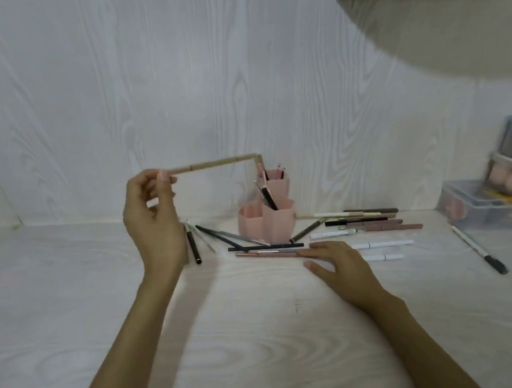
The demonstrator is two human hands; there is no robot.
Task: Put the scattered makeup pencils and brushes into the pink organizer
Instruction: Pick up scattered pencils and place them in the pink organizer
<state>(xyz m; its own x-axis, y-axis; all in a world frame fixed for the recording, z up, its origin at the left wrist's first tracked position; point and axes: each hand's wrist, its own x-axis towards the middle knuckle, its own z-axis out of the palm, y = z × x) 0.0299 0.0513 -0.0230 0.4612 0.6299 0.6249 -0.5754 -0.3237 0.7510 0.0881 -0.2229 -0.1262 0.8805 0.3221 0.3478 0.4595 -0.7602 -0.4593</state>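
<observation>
Overhead, right: a white shelf (438,10) juts from the wood-grain wall (137,79).
Table (69,313): pale wood-grain.
Pink organizer (267,221): far centre, pencils (364,222) scattered around.
Left hand (154,219): raised, pinching a beige pencil (215,163).
Right hand (337,264): flat, fingers straight, touching a pink pencil (268,254).

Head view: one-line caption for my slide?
Left hand holds a beige pencil level toward the pink organizer; right hand rests on the table.

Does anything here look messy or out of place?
Yes. Many makeup pencils lie scattered flat on the table around the pink organizer, which holds only a few. One black-tipped pen lies apart, far right. The left hand holds a beige pencil level in the air.
</observation>
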